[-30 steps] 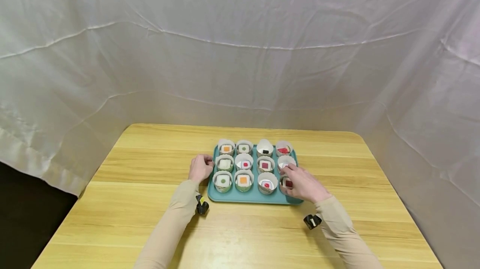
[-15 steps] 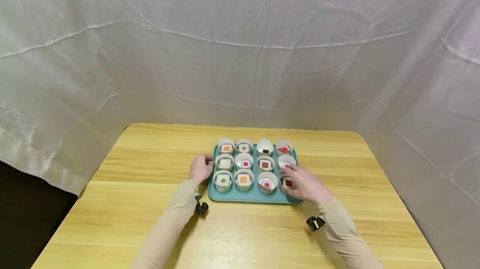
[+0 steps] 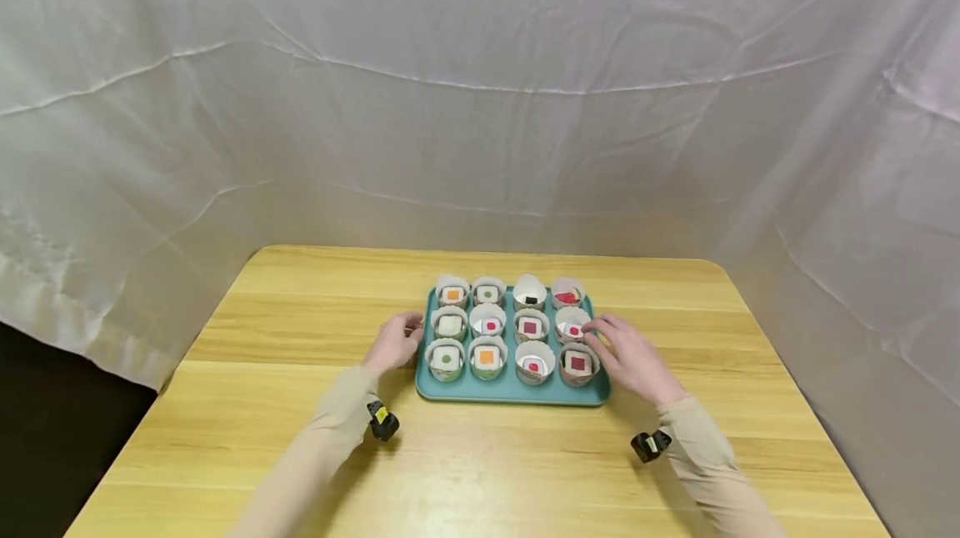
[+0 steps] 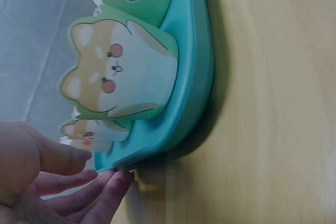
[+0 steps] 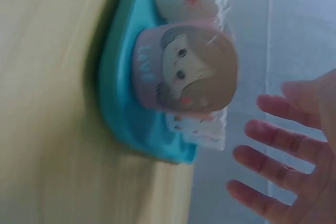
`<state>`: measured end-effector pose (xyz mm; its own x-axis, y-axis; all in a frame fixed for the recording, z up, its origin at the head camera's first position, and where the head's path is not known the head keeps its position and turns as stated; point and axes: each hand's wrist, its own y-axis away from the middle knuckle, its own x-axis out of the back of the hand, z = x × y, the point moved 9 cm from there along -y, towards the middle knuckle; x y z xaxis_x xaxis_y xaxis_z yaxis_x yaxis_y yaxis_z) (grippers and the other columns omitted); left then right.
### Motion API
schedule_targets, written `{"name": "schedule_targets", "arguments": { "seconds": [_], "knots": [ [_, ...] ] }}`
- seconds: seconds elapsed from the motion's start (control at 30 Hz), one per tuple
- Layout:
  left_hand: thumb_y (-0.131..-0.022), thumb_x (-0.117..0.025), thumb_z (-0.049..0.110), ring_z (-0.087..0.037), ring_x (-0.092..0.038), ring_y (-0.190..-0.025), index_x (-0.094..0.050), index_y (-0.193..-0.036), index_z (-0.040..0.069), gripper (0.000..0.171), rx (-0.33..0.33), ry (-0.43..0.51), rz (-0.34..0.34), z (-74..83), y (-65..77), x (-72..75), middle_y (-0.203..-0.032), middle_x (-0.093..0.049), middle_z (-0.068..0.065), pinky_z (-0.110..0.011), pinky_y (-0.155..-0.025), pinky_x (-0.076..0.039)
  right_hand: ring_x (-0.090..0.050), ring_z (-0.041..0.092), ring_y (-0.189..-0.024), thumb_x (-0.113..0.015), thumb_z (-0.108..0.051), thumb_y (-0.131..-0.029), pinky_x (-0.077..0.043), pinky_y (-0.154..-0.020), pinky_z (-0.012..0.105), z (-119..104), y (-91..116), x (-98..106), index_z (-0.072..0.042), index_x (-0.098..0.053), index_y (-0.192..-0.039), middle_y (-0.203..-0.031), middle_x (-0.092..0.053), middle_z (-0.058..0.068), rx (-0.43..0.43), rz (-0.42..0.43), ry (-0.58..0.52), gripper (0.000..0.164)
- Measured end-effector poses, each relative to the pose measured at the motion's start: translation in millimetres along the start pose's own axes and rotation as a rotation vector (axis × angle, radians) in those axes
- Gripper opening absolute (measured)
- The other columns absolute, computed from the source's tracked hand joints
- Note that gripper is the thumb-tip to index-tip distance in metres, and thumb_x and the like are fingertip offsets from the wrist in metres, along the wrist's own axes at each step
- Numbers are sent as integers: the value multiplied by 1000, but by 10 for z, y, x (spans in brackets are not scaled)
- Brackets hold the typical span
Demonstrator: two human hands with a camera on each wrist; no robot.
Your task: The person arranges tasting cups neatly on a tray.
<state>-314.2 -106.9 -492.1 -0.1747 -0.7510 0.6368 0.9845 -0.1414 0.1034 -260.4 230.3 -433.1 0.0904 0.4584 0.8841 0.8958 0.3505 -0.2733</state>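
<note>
A teal tray (image 3: 491, 392) bears several paper baking cups in three rows, each with a small piece inside, many white with a coloured centre. My left hand (image 3: 393, 344) is at the tray's left edge. In the left wrist view its fairly straight fingertips touch the tray's outer edge, the thumb (image 4: 68, 158) apart above them. Nearest that camera is a dog-face cup (image 4: 131, 72). Beyond the tray's right edge, my right hand (image 3: 633, 359) holds nothing; its fingers (image 5: 268, 163) are spread. A pink girl-face cup (image 5: 189, 69) stands at the tray's near right corner.
The tray lies on a wooden table (image 3: 262, 404), towards its far side. Pale cloth (image 3: 480, 104) hangs behind the table and along both sides. Small black cameras (image 3: 651, 444) are worn on both wrists.
My right hand has drawn back to the right from over the right-hand cups, uncovering the near right one. My left hand has shifted slightly left and towards me. The cups hold their places.
</note>
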Motion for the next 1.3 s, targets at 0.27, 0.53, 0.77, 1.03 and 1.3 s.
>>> {"name": "schedule_targets", "arguments": {
  "seconds": [0.27,0.53,0.77,1.03,1.3],
  "knots": [
    [-103,-50,10,-43,-58,-125,-54,-136,-10,39,-44,-33,-19,111,196,152,-134,-61,-28,-54,-110,-47,-61,43,-116,-58,-14,-101,-51,-100,61,248,56,-1,5,-65,-122,-122,-66,25,-59,57,66,29],
    [-106,-46,32,-45,-46,-140,-42,-150,0,54,-117,-305,97,96,347,271,-150,-49,-25,-62,-121,-31,-36,50,-142,-53,-37,-103,-28,-117,70,561,176,-60,-1,-45,-148,-152,-43,29,-224,-8,241,58],
    [-102,-46,54,-39,-12,-157,-24,-160,12,74,-97,-537,153,28,379,290,-167,-17,-16,-59,-129,-6,-10,51,-153,-45,-54,-102,-2,-121,73,755,250,-72,-5,-30,-157,-165,-16,27,-325,-44,234,75],
    [-100,-41,65,-37,5,-158,-6,-163,18,86,-52,-590,131,-46,348,266,-170,3,-10,-59,-129,1,-3,49,-155,-46,-58,-100,7,-122,71,845,293,-93,-7,-26,-159,-168,-10,23,-340,-23,252,80],
    [-100,-39,66,-34,9,-157,-5,-163,19,86,-18,-562,103,-112,330,256,-170,6,-9,-60,-128,4,-4,48,-155,-47,-57,-100,6,-122,71,872,279,-112,-7,-28,-158,-167,-15,24,-338,-17,252,80]
  ]
}}
